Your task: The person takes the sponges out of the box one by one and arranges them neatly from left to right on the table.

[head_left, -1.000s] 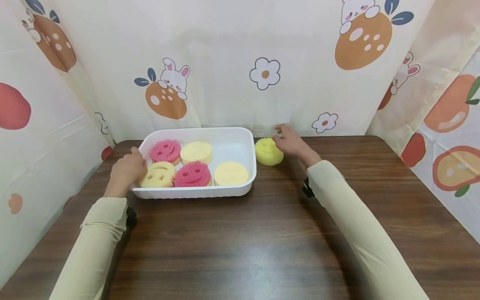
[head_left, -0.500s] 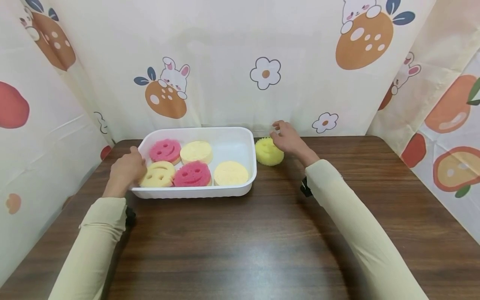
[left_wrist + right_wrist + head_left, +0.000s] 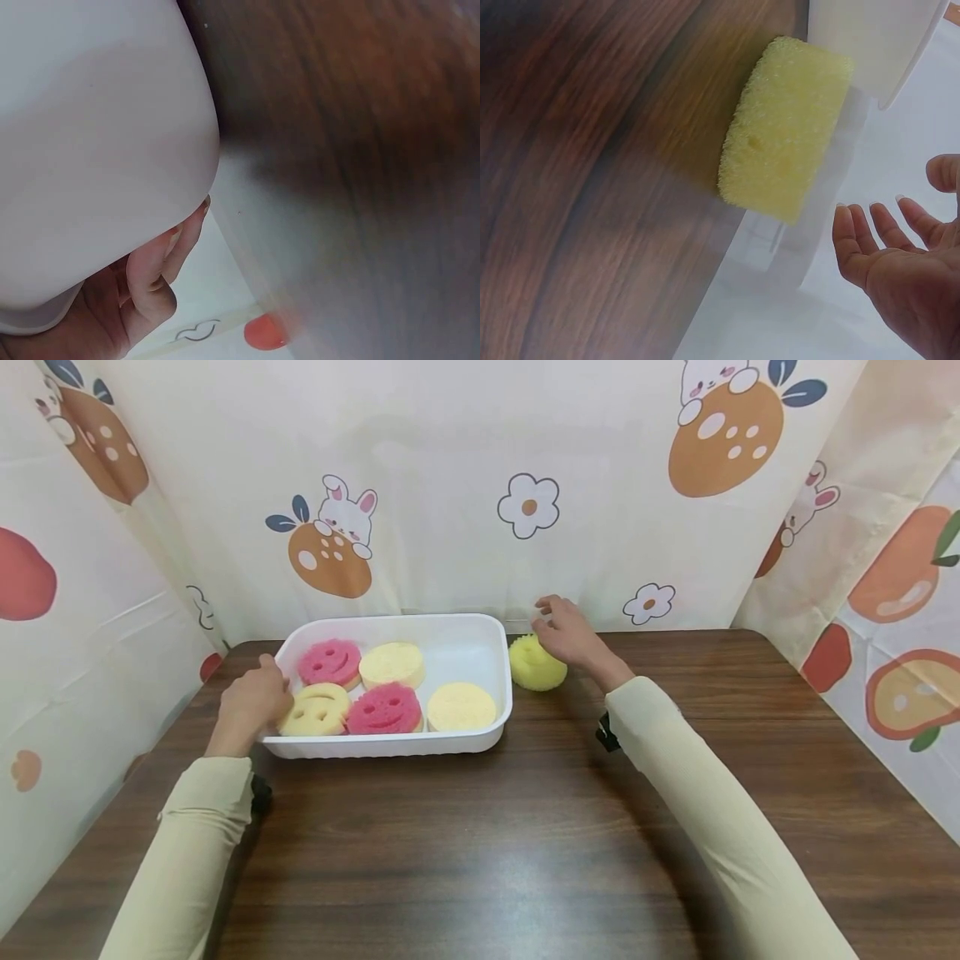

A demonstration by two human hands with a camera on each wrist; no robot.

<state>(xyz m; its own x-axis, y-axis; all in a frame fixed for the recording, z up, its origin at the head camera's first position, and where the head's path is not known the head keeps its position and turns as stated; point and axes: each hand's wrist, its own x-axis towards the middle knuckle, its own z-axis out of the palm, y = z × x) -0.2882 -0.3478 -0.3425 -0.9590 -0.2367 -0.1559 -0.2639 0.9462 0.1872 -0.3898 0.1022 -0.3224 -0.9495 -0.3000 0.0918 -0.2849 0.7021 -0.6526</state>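
Spanning curtained walls, wooden table point(image 3: 480, 843)

Bare table point(image 3: 480, 843) before tray point(image 3: 390, 745)

A dark brown wood-grain table point(image 3: 480, 852) fills the near and middle ground, its surface showing a soft sheen from even overhead light. A cream printed curtain point(image 3: 450, 468) encloses it on the far, left and right sides, patterned with rabbits on orange fruit, white flowers and red and orange fruits. The curtain shows fold creases and hangs down past the table edges on the left and right.
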